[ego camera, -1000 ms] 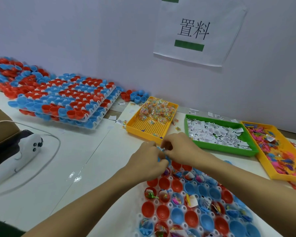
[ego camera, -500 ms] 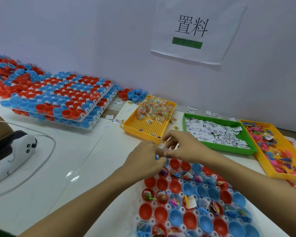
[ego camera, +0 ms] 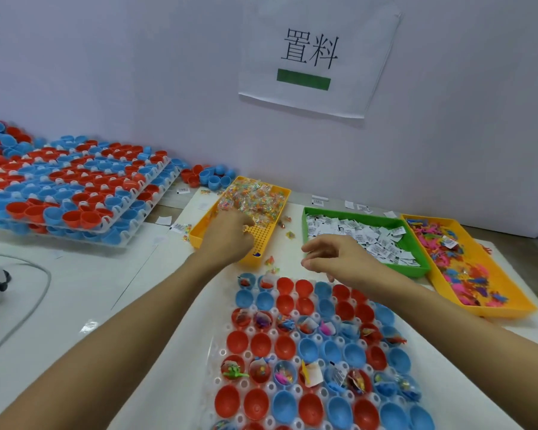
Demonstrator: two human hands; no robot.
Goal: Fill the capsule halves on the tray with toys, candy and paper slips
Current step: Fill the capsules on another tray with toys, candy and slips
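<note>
Both forearms and hands [ego camera: 227, 240] bare, no sleeves or jewellery.

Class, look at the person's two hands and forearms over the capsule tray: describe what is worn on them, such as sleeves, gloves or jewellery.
Both are bare. The left hand and right hand wear no gloves, and no rings, watch or bracelet show. Both forearms are uncovered right to the picture's edge, with no sleeve in view.

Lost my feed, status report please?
Left hand in candy bin, grip hidden. Right hand open, empty, above capsule tray. Nothing blocking.
</note>
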